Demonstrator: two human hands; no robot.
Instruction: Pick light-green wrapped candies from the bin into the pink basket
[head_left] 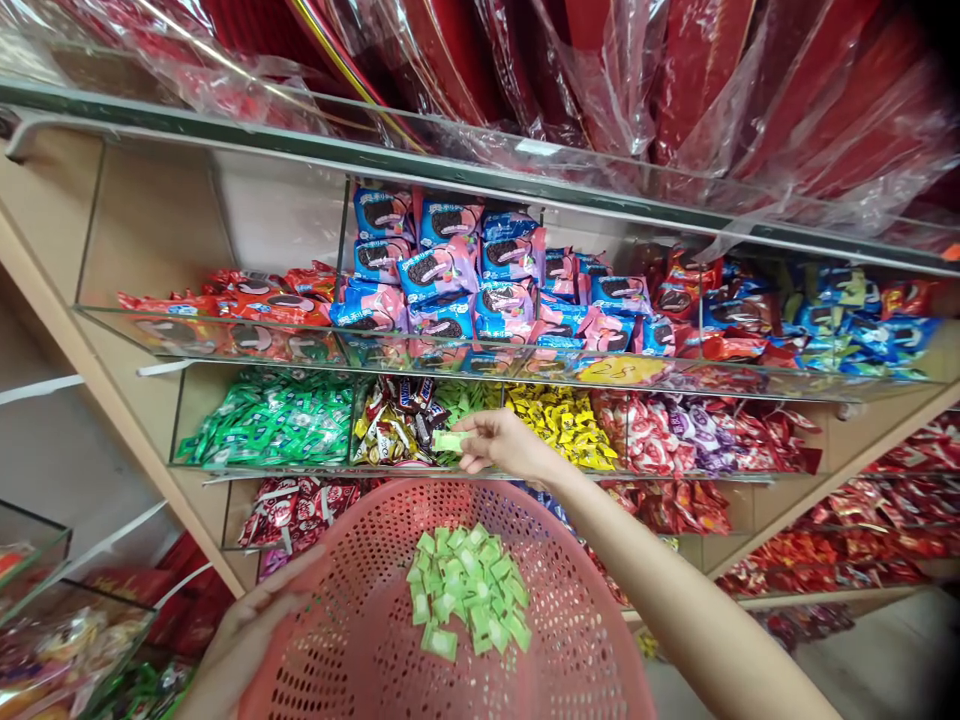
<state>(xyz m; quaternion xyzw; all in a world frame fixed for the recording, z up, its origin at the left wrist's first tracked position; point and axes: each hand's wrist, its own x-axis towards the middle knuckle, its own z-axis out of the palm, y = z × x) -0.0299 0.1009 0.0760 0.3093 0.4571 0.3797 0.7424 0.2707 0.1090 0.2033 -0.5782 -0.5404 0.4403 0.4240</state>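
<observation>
My left hand grips the left side of a pink perforated plastic basket. Several light green wrapped candies lie in a loose heap inside it. Above the basket's far rim, my right hand pinches one light green packet between thumb and fingers. Behind that hand is a shelf compartment with more green packets. Brown and gold wrapped candies fill the section to its left, and yellow packets the one to its right.
Blue and pink cookie packs stand piled on the shelf above, behind a glass edge. Green packets fill the left bin. Red and white candies lie right. Plastic-wrapped red items hang over the top shelf.
</observation>
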